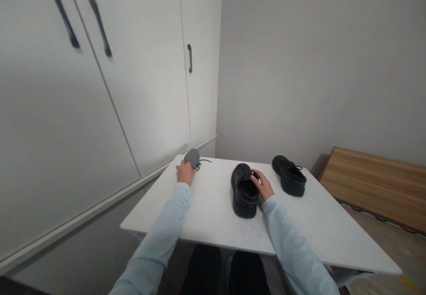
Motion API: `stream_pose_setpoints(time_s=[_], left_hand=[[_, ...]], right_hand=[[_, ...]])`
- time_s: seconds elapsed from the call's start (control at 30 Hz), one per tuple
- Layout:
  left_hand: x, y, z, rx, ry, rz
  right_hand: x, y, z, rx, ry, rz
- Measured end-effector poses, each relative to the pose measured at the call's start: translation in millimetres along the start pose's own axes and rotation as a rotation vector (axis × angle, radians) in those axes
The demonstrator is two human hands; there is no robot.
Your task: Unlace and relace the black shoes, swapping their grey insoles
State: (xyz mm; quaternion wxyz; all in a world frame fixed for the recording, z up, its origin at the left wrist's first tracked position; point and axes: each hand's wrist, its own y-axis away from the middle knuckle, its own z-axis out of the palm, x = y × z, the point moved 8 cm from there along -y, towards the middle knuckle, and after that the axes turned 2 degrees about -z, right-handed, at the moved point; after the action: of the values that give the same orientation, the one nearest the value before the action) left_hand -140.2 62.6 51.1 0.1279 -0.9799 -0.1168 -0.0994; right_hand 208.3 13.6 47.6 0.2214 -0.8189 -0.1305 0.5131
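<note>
Near the far left corner of the white table point(213, 215), my left hand point(185, 173) has its fingers closed on a grey rounded piece point(192, 156). A dark lace point(205, 160) lies beside that piece. A black shoe point(244, 202) stands at the middle of the table, its toe pointing away from me. My right hand point(262, 185) touches the right side of its opening, with thumb and fingers at the rim. Farther right stands a second black shoe point(292, 179) with a lace across its top, touched by neither hand.
White cabinets point(146, 86) with dark handles rise along the left, close to the table's left edge. A grey wall point(299, 64) is behind the table. At the right is a wooden board point(376, 184), with a dark cable along its lower edge.
</note>
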Motion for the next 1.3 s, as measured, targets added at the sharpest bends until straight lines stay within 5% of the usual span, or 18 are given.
stream_pose_setpoints(time_s=[0.13, 0.33, 0.63, 1.03, 1.3], left_hand=[[18.9, 4.3, -17.4, 0.123, 0.095, 0.063], [63.5, 32.3, -28.9, 0.126, 0.185, 0.153], [116.9, 90.3, -13.1, 0.05, 0.154, 0.238], [130.6, 110.9, 18.1, -0.123, 0.034, 0.312], [127.9, 101.7, 18.9, -0.277, -0.024, 0.409]], right_hand=[[3.1, -2.5, -0.3, 0.011, 0.013, 0.017], [3.1, -5.4, -2.4, 0.046, 0.038, 0.022], [7.3, -6.9, -3.8, 0.064, 0.053, 0.009], [8.8, -6.1, -3.2, 0.063, 0.05, 0.014], [10.8, -6.1, -2.2, 0.056, 0.044, 0.003]])
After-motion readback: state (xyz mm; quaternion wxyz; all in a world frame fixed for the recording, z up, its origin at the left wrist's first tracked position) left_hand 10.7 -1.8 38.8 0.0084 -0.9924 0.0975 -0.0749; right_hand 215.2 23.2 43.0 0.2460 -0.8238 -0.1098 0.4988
